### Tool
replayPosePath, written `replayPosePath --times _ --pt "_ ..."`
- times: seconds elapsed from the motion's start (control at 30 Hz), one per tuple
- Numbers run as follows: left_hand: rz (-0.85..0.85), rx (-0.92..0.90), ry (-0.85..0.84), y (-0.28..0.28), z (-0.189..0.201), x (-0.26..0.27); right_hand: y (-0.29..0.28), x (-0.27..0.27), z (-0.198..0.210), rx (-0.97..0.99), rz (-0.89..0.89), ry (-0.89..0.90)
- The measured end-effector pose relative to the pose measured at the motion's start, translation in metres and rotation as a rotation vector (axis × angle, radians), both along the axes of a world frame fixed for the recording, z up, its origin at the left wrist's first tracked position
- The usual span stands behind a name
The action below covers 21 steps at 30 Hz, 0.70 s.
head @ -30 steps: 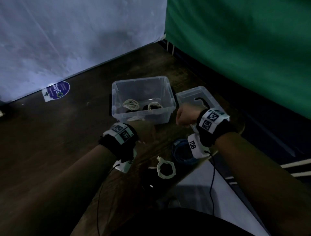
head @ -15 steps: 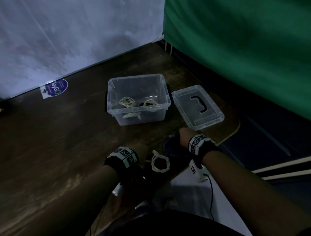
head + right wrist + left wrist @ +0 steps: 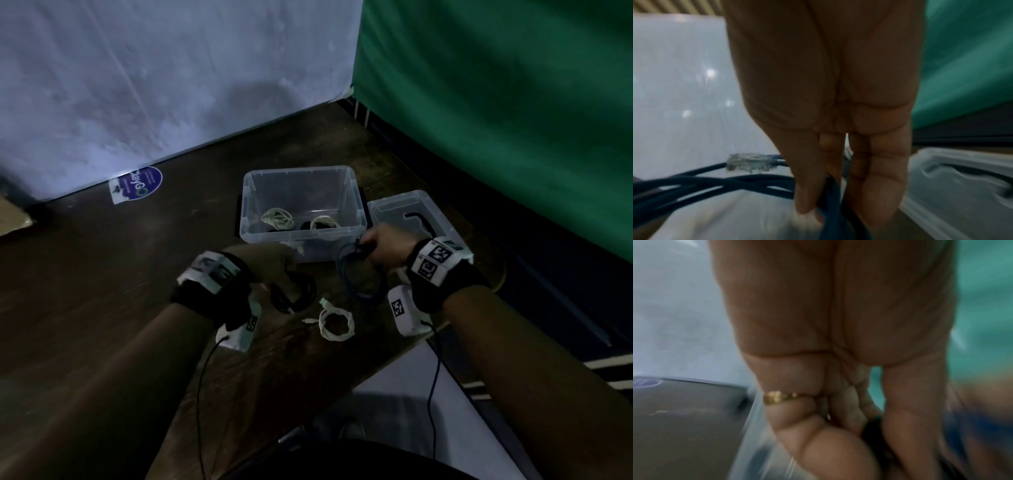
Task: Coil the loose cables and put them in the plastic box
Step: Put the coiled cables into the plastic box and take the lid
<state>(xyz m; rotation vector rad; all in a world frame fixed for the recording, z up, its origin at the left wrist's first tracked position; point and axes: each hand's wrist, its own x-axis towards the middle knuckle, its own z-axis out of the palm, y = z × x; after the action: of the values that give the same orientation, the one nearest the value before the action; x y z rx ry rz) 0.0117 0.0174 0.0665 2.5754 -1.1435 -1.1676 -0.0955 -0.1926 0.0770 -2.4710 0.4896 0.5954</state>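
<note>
Dangling below R fingers (image 3: 809, 186): blue cable (image 3: 715, 183)

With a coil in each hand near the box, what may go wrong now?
The blue cable hangs from a pinch of the right hand, so its loops may spring open. The left hand carries the black cable close to the box wall and may knock it.
</note>
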Motion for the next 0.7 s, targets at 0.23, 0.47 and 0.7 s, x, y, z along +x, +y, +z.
replayPosePath --times 0.23,0.47,0.7 --pt "0.487 -0.686 0.167 0.006 0.065 0.034 -0.017 0.029 0.029 0.177 -0.327 -0.218" --pt "0.586 -0.401 -0.293 -0.031 0.004 0.058 -0.001 0.067 0.021 0.052 -0.525 -0.310" --pt "0.444 -0.086 -0.355 -0.046 -0.024 0.074 0.010 0.097 0.000 -0.125 -0.437 -0.216"
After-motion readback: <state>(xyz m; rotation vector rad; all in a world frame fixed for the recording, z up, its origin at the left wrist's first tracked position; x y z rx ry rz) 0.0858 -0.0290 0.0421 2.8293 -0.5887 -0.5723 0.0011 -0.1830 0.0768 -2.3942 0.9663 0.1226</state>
